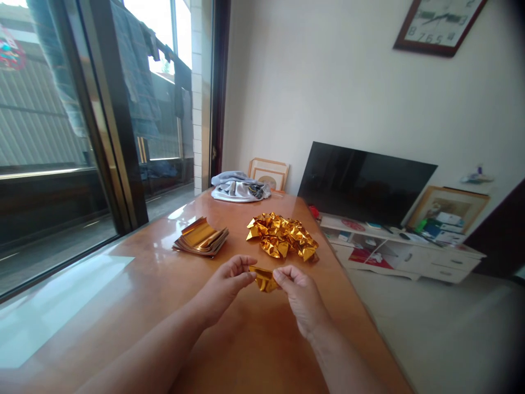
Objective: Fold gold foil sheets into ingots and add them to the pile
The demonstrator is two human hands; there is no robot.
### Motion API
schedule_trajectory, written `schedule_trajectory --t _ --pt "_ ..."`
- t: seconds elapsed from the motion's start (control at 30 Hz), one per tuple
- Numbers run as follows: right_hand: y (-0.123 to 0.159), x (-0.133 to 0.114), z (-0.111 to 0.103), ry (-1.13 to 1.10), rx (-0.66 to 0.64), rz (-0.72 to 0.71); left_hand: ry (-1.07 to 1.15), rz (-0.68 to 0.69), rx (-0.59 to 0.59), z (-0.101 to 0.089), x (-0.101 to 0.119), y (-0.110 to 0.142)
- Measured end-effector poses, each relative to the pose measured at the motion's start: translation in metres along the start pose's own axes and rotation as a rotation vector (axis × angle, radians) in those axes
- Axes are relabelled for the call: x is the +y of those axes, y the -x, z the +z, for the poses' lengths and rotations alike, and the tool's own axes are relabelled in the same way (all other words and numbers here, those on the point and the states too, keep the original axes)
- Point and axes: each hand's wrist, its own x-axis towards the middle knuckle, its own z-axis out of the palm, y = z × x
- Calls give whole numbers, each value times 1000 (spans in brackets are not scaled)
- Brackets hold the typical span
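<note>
The left hand (221,285) and the right hand (299,300) pinch with narrow fingers, evenly from both ends, a small folded piece of gold foil (263,279) in the air above the table (139,251), just in front of a crumpled gold foil heap (282,236) and near a flat gold foil stack (200,237).

Glossy wooden table (123,290), bundled grey-white clothes (240,187) at far end, wood picture frame (268,174) behind them. Black flat-screen TV (365,183) on white TV cabinet (394,262), framed picture (449,208) just right of it. Wall clock (438,24) above. Laundry (135,71) hanging outside glass door (118,126).
</note>
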Motion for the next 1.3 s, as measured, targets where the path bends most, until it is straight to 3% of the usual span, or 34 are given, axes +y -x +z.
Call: schedule_trajectory --t 0.2,0.47,0.67,0.87,1.0,1.3 --pt "1 -1 -2 14 -30 49 32 47 -2 -1 -6 -1" --pt "4 3 0 167 -200 -25 -209 150 -60 1 -18 -2" --pt "4 4 6 159 -39 -109 -323 257 175 4 -15 -3" --pt "5 12 12 185 -12 -165 -232 211 113 6 -16 -2" --pt "6 19 12 278 5 -206 -248 191 134 6 -16 -1" --pt "8 21 14 677 89 -421 -302 219 193 6 -23 -3"
